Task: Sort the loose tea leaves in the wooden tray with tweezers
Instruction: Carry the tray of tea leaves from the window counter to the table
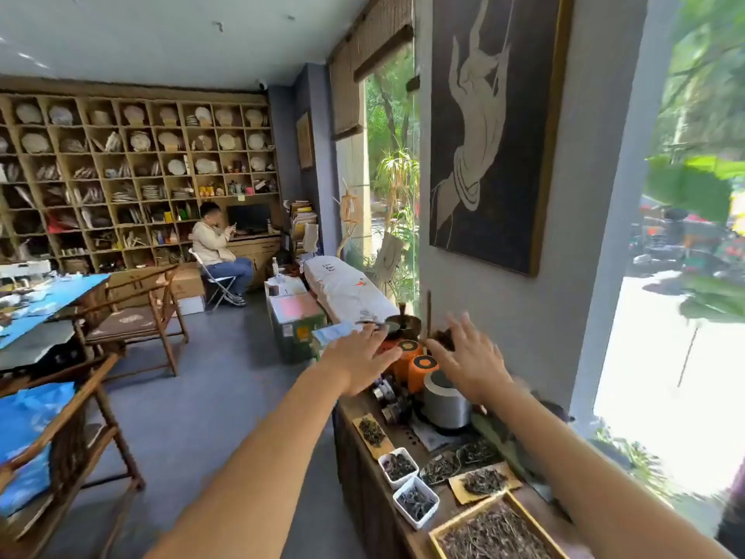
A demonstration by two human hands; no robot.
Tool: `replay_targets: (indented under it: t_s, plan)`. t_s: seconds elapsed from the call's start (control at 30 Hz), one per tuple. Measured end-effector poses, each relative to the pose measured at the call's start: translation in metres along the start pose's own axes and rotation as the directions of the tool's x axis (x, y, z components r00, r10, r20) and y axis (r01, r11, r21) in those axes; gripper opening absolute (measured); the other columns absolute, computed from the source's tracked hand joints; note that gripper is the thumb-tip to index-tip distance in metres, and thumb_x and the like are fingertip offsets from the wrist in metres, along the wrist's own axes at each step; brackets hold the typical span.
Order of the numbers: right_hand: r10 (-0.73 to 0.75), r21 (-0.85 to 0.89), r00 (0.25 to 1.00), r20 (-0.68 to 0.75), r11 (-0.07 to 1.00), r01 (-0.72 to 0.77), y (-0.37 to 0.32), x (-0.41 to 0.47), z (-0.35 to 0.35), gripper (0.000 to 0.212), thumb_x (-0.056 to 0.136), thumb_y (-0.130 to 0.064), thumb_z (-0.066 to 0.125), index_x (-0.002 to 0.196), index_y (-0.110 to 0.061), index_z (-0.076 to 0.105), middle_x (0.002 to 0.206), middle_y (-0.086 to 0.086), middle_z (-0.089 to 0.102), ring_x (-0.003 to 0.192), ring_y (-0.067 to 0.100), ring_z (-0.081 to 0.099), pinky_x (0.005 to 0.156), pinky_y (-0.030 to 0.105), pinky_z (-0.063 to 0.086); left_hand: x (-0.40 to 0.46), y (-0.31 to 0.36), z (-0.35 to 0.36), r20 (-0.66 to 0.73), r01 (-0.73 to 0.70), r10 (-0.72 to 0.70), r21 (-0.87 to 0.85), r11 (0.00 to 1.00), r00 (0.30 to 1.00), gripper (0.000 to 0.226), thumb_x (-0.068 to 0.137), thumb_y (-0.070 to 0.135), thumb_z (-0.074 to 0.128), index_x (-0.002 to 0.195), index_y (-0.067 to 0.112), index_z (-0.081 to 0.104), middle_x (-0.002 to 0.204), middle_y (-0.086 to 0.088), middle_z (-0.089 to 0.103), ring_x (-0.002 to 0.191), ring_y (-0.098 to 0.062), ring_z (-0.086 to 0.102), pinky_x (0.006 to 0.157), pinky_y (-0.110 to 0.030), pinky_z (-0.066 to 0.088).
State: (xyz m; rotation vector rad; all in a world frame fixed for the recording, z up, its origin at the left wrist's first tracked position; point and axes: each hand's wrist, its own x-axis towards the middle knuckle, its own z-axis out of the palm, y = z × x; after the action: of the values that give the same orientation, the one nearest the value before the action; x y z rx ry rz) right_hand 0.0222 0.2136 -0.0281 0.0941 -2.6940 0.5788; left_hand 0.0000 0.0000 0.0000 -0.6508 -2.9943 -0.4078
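Chairs and a blue-covered table fill the left of the room, well apart from the work. Next comes the left hand, stretched forward with fingers spread and nothing in it, hovering over the far end of the sideboard. Just beyond it stand two orange canisters and a grey metal pot. The right hand is likewise flat and splayed, holding nothing, reaching toward a dark bowl and an upright stick at the back; motion blur makes it hard to say whether any fingertip touches something there. No tweezers are clearly visible; they may be among the clutter near the bowl. The wooden tray of loose tea leaves sits at the near end of the sideboard, low in view, beside two white dishes of darker leaf, and both hands are well away from it. Judging from this, the step in hand is fetching the tool: best to reach over the canisters without knocking them, take the tweezers in one hand only, then bring eyes and hands back down to the tray.
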Motion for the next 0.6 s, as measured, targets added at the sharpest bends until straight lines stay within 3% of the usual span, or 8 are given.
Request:
replay_targets:
  t_s: [0.1, 0.2, 0.33, 0.43, 0.53, 0.6]
  plan:
    - [0.157, 0.079, 0.987, -0.034, 0.985, -0.154, 0.048, 0.001, 0.033, 0.076, 0.084, -0.075, 0.019, 0.147, -0.034, 0.01, 0.16, 0.004, 0.002, 0.143, 0.029, 0.016, 0.113, 0.054, 0.02, 0.051, 0.0, 0.046, 0.039, -0.086, 0.089, -0.077, 0.993, 0.995, 0.071, 0.095, 0.063, 0.027, 0.155, 0.028, 0.01, 0.162, -0.005, 0.01, 0.149, -0.024, 0.01, 0.12, -0.045, 0.012]
    - [0.29, 0.087, 0.957, 0.001, 0.953, -0.289, 0.101, -0.027, 0.069, 0.072, 0.088, -0.069, 0.02, 0.148, -0.031, 0.012, 0.16, 0.005, 0.003, 0.145, 0.027, 0.012, 0.114, 0.05, 0.016, 0.083, 0.0, 0.11, 0.114, -0.132, 0.175, -0.311, 0.941, 0.978, 0.069, 0.095, 0.058, 0.039, 0.153, 0.028, 0.02, 0.16, 0.001, 0.021, 0.147, -0.017, 0.019, 0.116, -0.033, 0.015]
    - [0.478, 0.14, 0.878, 0.013, 0.869, -0.475, 0.151, -0.075, 0.11, 0.074, 0.088, -0.066, 0.023, 0.148, -0.022, 0.018, 0.157, 0.006, 0.018, 0.143, 0.024, 0.019, 0.114, 0.05, 0.021, 0.118, 0.002, 0.2, 0.305, -0.022, 0.255, -0.604, 0.797, 0.918, 0.067, 0.092, 0.056, 0.047, 0.151, 0.034, 0.025, 0.156, 0.007, 0.029, 0.137, -0.005, 0.027, 0.11, -0.027, 0.024]
    - [0.675, 0.215, 0.738, -0.008, 0.721, -0.658, 0.179, -0.115, 0.142, 0.07, 0.092, -0.056, 0.033, 0.148, -0.014, 0.023, 0.154, 0.009, 0.026, 0.142, 0.021, 0.022, 0.115, 0.045, 0.022, 0.141, 0.004, 0.273, 0.43, 0.054, 0.316, -0.658, 0.751, 0.846, 0.059, 0.095, 0.048, 0.049, 0.149, 0.034, 0.031, 0.15, 0.0, 0.041, 0.131, -0.01, 0.04, 0.099, -0.023, 0.031]
    - [0.853, 0.281, 0.52, -0.043, 0.51, -0.813, 0.196, -0.162, 0.177, 0.066, 0.093, -0.049, 0.04, 0.143, -0.007, 0.031, 0.147, 0.015, 0.037, 0.136, 0.025, 0.033, 0.112, 0.039, 0.027, 0.153, -0.002, 0.338, 0.509, 0.108, 0.325, -0.65, 0.752, 0.797, 0.051, 0.097, 0.042, 0.049, 0.145, 0.03, 0.038, 0.138, -0.003, 0.053, 0.122, -0.011, 0.049, 0.082, -0.004, 0.036]
    - [0.919, 0.276, 0.39, -0.06, 0.39, -0.878, 0.204, -0.19, 0.207, 0.071, 0.091, -0.05, 0.041, 0.143, -0.003, 0.029, 0.147, 0.017, 0.037, 0.136, 0.027, 0.032, 0.111, 0.036, 0.025, 0.166, -0.007, 0.376, 0.508, 0.049, 0.358, -0.625, 0.779, 0.783, 0.048, 0.096, 0.04, 0.052, 0.142, 0.026, 0.045, 0.136, -0.004, 0.055, 0.12, -0.011, 0.052, 0.085, -0.01, 0.039]
